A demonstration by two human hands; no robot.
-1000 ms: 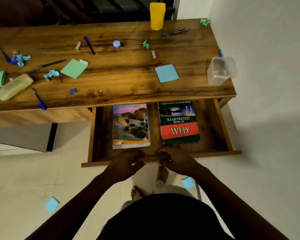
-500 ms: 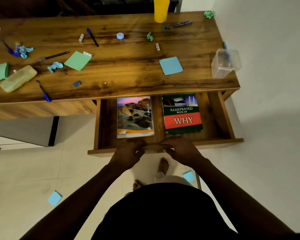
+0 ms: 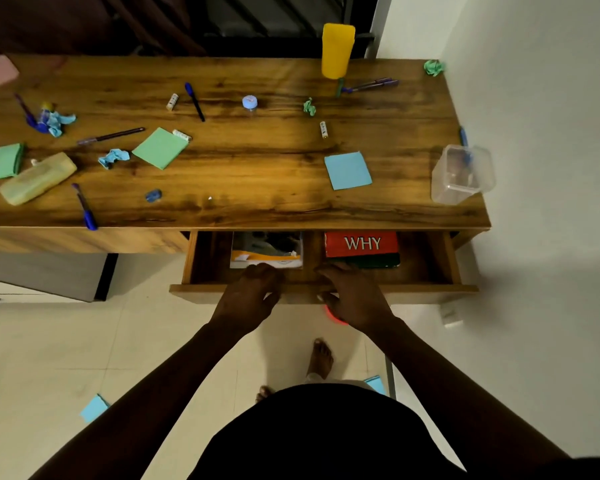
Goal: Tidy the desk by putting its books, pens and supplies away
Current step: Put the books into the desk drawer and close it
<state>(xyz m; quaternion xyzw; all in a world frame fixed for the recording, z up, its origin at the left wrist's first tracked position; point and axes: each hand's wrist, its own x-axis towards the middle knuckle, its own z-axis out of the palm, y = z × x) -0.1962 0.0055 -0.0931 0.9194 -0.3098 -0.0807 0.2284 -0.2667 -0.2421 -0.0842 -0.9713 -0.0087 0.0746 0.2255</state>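
Observation:
The desk drawer [image 3: 426, 289] stands partly open under the wooden desk [image 3: 257, 174]. Two books lie inside it: a landscape-cover book [image 3: 267, 252] on the left and the red "WHY" book [image 3: 361, 244] on the right, both half hidden under the desktop. My left hand [image 3: 250, 297] and my right hand [image 3: 352, 297] grip the middle of the drawer's front board, fingers over its top edge and thumbs below. On the desktop lie several pens [image 3: 194, 102], a blue sticky pad [image 3: 347, 170], a green sticky pad [image 3: 160, 147] and crumpled paper [image 3: 113, 157].
A yellow cup [image 3: 337, 50] stands at the back, a clear plastic box [image 3: 463, 174] at the right edge, a yellow pencil pouch [image 3: 37, 178] at the left. A white wall runs close on the right. Blue notes [image 3: 94, 408] lie on the floor by my feet.
The drawer has slid inward under the desk with both hands on its front. The books are now mostly covered by the desktop.

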